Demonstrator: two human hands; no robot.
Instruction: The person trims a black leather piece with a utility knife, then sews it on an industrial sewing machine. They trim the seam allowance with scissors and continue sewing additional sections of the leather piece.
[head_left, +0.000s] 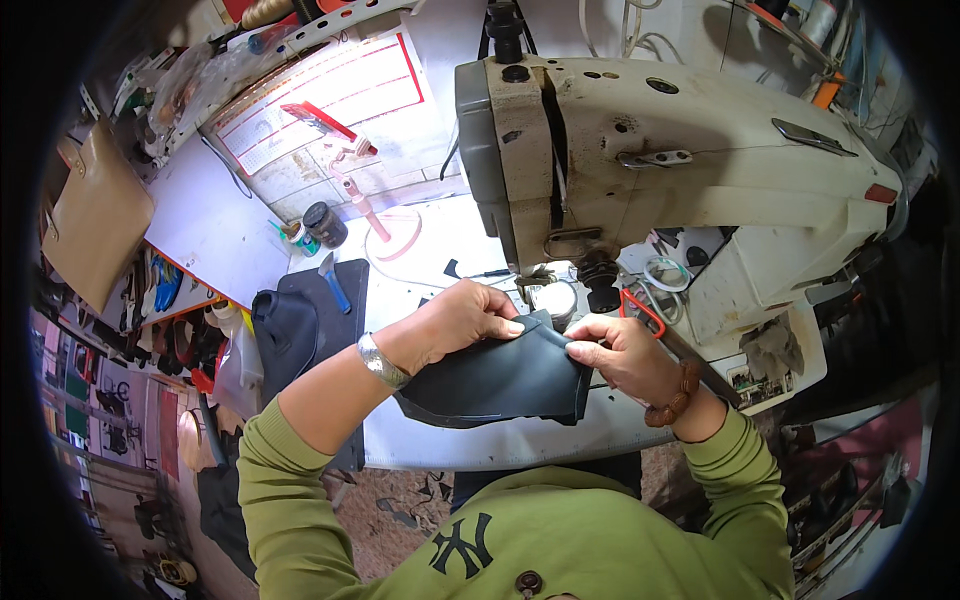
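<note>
A dark grey-black piece of leather or similar sheet hangs between my two hands, in front of the needle area of a large cream sewing machine. My left hand, with a silver bracelet at its wrist, pinches the upper edge between thumb and fingers. Close by on the right, my right hand grips the same edge near the right corner; brown beads circle that wrist. Between the thumbs the edge looks folded or raised. The machine's needle and foot are partly hidden behind my hands and the piece.
On the left lie a dark mat, a black shaped piece and a blue-handled tool. Behind them stand a black jar and a pink stand. A red-handled tool is right of the needle area.
</note>
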